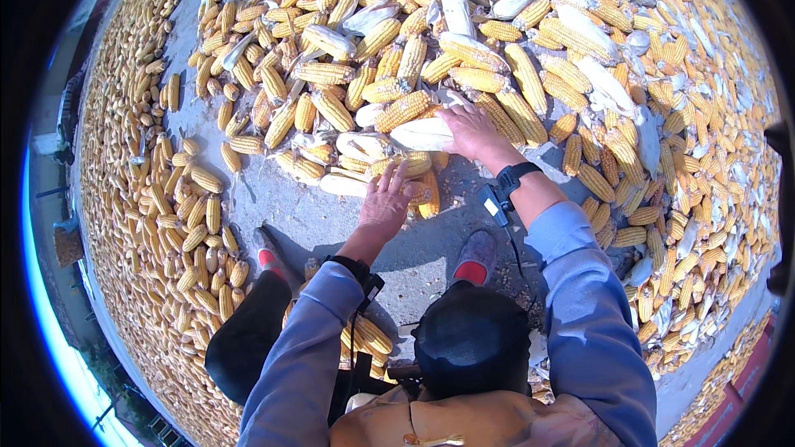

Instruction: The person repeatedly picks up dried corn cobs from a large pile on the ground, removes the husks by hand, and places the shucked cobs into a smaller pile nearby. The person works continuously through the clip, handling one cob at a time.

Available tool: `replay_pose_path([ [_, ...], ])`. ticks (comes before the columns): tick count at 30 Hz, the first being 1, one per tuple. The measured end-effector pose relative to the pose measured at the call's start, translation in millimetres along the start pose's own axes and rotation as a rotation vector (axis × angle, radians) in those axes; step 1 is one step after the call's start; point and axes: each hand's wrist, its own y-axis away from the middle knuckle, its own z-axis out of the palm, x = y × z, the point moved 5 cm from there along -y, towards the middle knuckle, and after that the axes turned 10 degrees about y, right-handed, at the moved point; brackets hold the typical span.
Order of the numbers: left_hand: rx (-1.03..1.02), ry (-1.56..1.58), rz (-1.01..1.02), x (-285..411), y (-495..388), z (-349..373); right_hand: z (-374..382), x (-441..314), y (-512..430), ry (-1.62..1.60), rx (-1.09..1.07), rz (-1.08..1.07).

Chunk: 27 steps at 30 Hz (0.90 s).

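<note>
My right hand [475, 133] is around the right end of a corn ear in pale husk [422, 135], at the near edge of a heap of yellow corn ears [385, 37]. The palm hides that end of the ear. Closer to me, my left hand [386, 202] rests with fingers apart at bare ears [413, 164], holding none that I can see. Just left of its fingertips lies another pale-husked ear [343, 184]. One bare ear [430, 195] points towards me between the hands.
Concrete floor [267, 195] shows between the heap and my shoes [477, 251]. Another mass of corn [186, 242] spreads along my left, and more ears with loose husks [689, 155] cover the right. A cable [514, 251] hangs from the device at my right wrist.
</note>
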Motion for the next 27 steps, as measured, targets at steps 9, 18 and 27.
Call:
replay_pose_path([
  [9, 0.061, 0.020, 0.006, 3.6, 27.5, 15.2, 75.4, 18.9, 88.3, -0.646, -0.239, 0.521],
  [18, 0.162, 0.073, 0.304, 71.8, 45.1, -30.1, 71.0, -13.1, 176.3, -1.488, -0.577, 0.448],
  [27, 0.076, 0.254, 0.162, 41.4, 41.5, 15.2, 23.4, 107.0, 256.1, -0.320, 0.400, 0.733],
])
